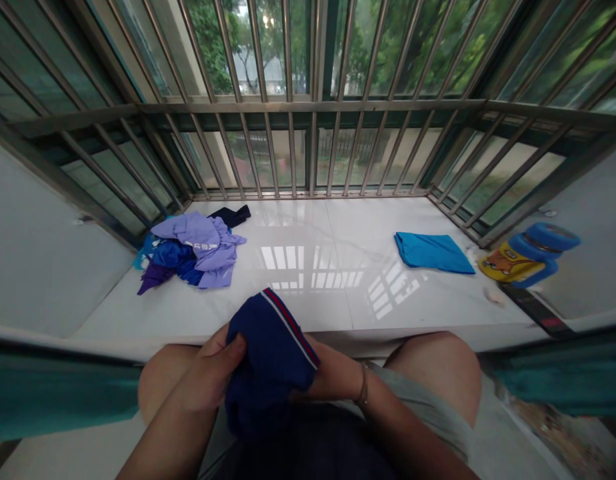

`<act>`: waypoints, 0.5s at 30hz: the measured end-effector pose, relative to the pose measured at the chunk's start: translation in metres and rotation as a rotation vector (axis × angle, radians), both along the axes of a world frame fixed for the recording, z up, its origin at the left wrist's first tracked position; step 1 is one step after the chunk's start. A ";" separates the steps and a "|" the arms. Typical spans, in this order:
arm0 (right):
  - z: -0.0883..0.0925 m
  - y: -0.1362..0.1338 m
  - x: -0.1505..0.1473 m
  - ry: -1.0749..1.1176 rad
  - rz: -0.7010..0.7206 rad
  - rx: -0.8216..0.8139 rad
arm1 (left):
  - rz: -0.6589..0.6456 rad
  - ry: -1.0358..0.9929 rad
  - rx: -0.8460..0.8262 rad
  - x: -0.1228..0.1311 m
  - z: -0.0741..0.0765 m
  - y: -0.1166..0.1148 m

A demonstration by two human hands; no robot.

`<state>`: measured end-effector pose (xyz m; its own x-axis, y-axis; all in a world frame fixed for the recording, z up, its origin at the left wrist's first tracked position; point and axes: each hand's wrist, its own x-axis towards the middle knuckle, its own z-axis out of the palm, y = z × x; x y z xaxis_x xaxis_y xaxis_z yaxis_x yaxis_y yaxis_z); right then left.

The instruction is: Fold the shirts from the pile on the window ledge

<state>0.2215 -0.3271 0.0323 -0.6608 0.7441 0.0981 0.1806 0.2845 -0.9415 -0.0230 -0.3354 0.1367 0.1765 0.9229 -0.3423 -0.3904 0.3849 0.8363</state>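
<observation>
A navy blue garment [268, 360] with a red-and-white striped band along one edge is held up over my lap. My left hand [221, 367] pinches its left side, the thumb pressed on the front of the cloth. From the right, my right hand [331, 370] reaches in behind the striped edge. Its fingers are hidden by the cloth, so their grip does not show. The lower part of the garment hangs bunched near my dark top.
On the white ledge [313, 267], a heap of purple and blue clothes [198, 247] lies left beside a black cloth [231, 216]. A folded blue cloth [433, 252] lies right, near a blue-and-yellow bottle [525, 257] and a dark flat object [538, 310]. Metal bars [313, 107] close off the back.
</observation>
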 end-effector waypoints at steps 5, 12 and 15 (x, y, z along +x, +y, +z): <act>0.003 0.000 -0.033 0.105 0.140 -0.169 | 0.108 0.128 0.106 0.000 0.029 0.028; 0.065 0.029 0.022 0.100 -0.120 -0.091 | 0.426 0.411 0.488 -0.019 0.089 0.064; 0.089 0.036 0.039 0.127 0.038 -0.012 | 0.547 0.341 0.538 -0.014 0.101 0.052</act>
